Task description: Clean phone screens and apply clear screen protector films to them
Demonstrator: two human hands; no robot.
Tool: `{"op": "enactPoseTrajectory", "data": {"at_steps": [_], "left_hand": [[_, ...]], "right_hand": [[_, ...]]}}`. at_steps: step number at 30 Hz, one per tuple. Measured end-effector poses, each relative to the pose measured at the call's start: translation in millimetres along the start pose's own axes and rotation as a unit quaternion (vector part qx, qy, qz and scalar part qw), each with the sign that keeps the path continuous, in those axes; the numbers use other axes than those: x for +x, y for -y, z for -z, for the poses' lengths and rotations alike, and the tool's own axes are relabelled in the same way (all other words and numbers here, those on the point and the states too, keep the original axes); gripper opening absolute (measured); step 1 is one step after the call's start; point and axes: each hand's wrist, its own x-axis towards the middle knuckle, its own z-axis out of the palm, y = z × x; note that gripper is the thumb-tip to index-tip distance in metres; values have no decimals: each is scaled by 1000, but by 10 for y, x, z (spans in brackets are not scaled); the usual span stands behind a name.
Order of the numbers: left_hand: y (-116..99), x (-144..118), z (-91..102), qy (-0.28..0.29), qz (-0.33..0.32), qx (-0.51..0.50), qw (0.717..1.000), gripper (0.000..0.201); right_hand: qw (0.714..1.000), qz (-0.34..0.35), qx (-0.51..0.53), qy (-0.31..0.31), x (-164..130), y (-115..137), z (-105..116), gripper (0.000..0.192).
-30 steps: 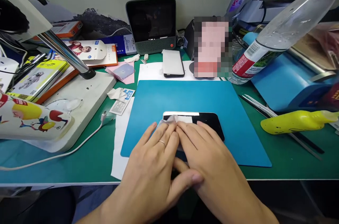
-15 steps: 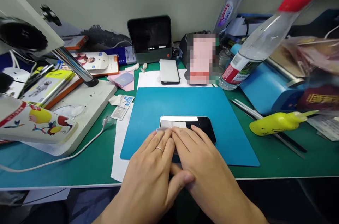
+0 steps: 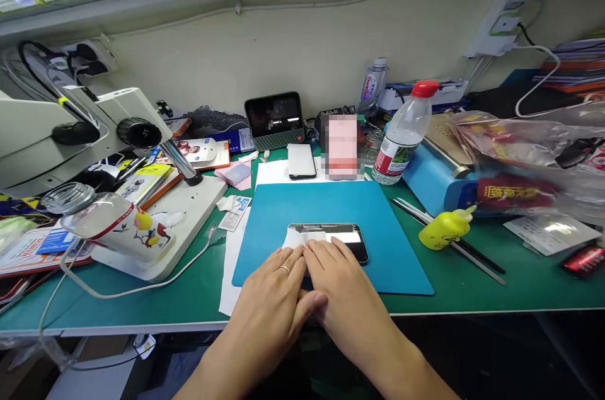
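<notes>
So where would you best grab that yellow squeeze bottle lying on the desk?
Probably around the fat body of the yellow squeeze bottle, coming from above. It lies on its side on the green desk, nozzle pointing right; the thin nozzle offers little hold.

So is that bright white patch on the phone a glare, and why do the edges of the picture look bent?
Head view: the patch on the phone looks like glare from a light above; the shelf edge bows, a wide-lens distortion; the plastic bag at right is smeared; a pink item is pixelated; both hands, left hand and right hand, look sharp, pressing a white cloth.
</notes>
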Motion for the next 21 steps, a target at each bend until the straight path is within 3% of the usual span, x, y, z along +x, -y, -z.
{"op": "enactPoseTrajectory", "data": {"at_steps": [4,8,13,21], "left_hand": [[-15,18,84,10,8,-10,1000,37],[1,-18,119,37,-6,-12,999,45],[28,-54,51,20,12,-3,1000,71],[59,36,-61,7,20,-22,1000,74]], "right_hand": [[1000,6,-5,-10,33,13,-2,36],[1000,-14,7,-10,-33,48,1,39],[999,-19,26,23,-81,12,53,51],[999,-25,-3,25,-34,-35,95,53]]}}
